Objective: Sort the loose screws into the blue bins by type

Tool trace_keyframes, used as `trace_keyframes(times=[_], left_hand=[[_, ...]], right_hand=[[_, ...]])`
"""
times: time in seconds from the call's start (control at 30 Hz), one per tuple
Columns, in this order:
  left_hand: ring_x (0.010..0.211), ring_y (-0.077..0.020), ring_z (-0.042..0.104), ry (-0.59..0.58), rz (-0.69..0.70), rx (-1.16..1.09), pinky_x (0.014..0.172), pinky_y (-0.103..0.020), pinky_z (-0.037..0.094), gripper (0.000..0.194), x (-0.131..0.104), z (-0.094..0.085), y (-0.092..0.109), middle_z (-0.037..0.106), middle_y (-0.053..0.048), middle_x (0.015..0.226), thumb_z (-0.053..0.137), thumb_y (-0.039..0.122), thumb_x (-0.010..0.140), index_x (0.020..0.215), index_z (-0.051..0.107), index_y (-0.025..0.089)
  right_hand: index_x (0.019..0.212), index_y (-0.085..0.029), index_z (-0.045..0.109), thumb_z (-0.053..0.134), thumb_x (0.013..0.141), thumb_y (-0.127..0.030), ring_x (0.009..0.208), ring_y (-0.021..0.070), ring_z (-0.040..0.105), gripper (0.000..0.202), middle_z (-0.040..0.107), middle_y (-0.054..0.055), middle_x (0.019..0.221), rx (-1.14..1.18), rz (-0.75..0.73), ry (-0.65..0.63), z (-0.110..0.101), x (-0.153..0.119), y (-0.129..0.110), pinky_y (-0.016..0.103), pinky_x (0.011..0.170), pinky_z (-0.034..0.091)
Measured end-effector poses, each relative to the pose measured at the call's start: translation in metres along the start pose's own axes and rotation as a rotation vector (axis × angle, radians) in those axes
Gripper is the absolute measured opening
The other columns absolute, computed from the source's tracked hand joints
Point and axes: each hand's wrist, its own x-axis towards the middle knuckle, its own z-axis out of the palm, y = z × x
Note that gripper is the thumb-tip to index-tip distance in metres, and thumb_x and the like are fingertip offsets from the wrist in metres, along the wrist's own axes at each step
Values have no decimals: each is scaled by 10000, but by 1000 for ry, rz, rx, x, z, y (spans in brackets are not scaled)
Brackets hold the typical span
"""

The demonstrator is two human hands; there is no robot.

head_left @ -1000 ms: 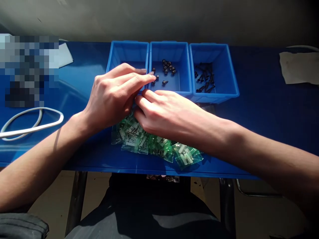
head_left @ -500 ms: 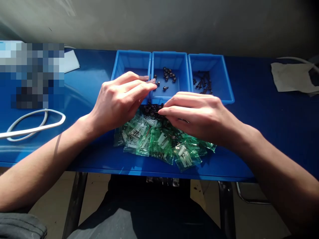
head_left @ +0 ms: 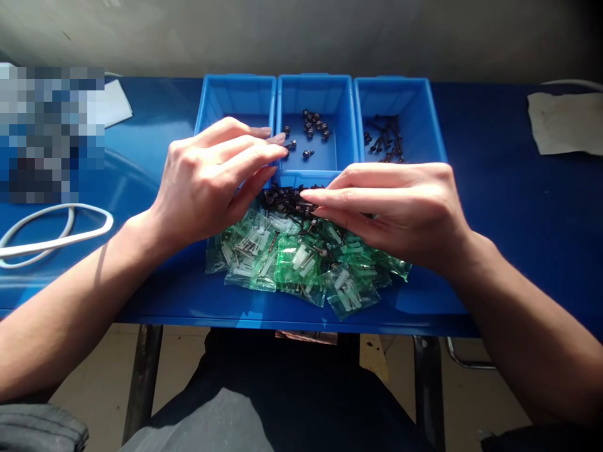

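Dark screws at centre frame are seemingly picked over; fingers are narrowed on the right hand, curved on the left hand, holds unclear; a precise pinch appears required.

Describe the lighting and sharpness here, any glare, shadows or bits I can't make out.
Head view: strong light on the backs of the left hand and right hand; a thin shadow line crosses the left forearm; glare on the table and plastic packets; the top right corner is dark; a pixelated patch at far left hides whatever lies there.
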Motion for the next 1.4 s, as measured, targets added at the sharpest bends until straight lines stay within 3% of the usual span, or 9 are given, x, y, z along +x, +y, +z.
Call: trace_keyframes(times=[0.13, 0.23, 0.37, 0.63, 0.8, 0.97, 1.13, 1.27, 1.4], left_hand=[[1373, -342, 762, 62, 82, -41, 1076, -536, 715, 336, 3, -2, 6, 814, -76, 1417, 716, 228, 1109, 1441, 707, 179], [1435, -332, 725, 95, 132, -87, 1131, -589, 688, 355, 6, -5, 18, 802, -32, 1456, 768, 309, 1093, 1440, 715, 252], [1349, -283, 790, 119, 106, -66, 1008, -542, 717, 166, 9, -9, 33, 841, 59, 1346, 756, 354, 1126, 1293, 755, 351], [1188, -222, 820, 206, 101, -122, 978, -434, 701, 181, 8, -13, 33, 864, 35, 1223, 815, 225, 1073, 1249, 783, 256], [1133, -246, 797, 200, 86, -184, 917, -461, 669, 129, 11, -15, 35, 853, -2, 1128, 768, 228, 1104, 1232, 757, 230], [1124, -255, 792, 167, 47, -156, 960, -488, 670, 97, 10, -14, 29, 837, -22, 1105, 752, 232, 1110, 1204, 732, 247], [1159, -267, 803, 139, -32, -60, 995, -530, 694, 169, 4, -9, 14, 850, -7, 1150, 754, 216, 1101, 1238, 719, 308], [1409, -312, 752, 24, -36, -21, 1149, -565, 710, 271, 0, 1, 5, 785, -55, 1478, 718, 279, 1136, 1405, 709, 314], [1415, -330, 760, 34, 5, -36, 1097, -528, 746, 222, -1, 7, 0, 765, -99, 1517, 690, 255, 1150, 1366, 743, 248]], right_hand=[[1196, -191, 828, 764, 1128, -212, 823, 119, 804, 96, 862, -7, 1000, 109, 95, 35, 1, 5, -10, 284, 739, 655], [1056, -202, 808, 799, 1095, -210, 771, 130, 794, 41, 853, -10, 951, 187, 228, 85, 1, 10, -21, 295, 706, 676], [1050, -278, 842, 819, 1078, -289, 796, 177, 800, 37, 857, -7, 955, 199, 336, 122, 2, 11, -31, 344, 715, 720], [964, -302, 819, 788, 1085, -257, 885, 203, 815, 134, 848, -5, 969, 355, 375, 185, 9, 15, -32, 366, 779, 735], [988, -293, 814, 798, 1058, -198, 883, 186, 805, 120, 832, -19, 971, 425, 354, 222, 9, 16, -34, 356, 797, 740], [999, -272, 848, 794, 1071, -229, 889, 224, 804, 100, 847, 45, 981, 353, 392, 236, 0, 14, -29, 416, 800, 746], [974, -236, 886, 780, 1080, -231, 826, 232, 778, 150, 843, 96, 941, -80, 316, 476, -17, 7, 14, 382, 693, 654], [1077, -164, 910, 877, 1011, -314, 788, 272, 748, 168, 856, 187, 1042, -303, 291, 376, -27, 0, 39, 416, 651, 566], [1168, -172, 857, 750, 1086, -185, 984, 252, 789, 136, 852, 156, 1121, -179, -24, 77, -25, 2, 18, 402, 798, 640]])
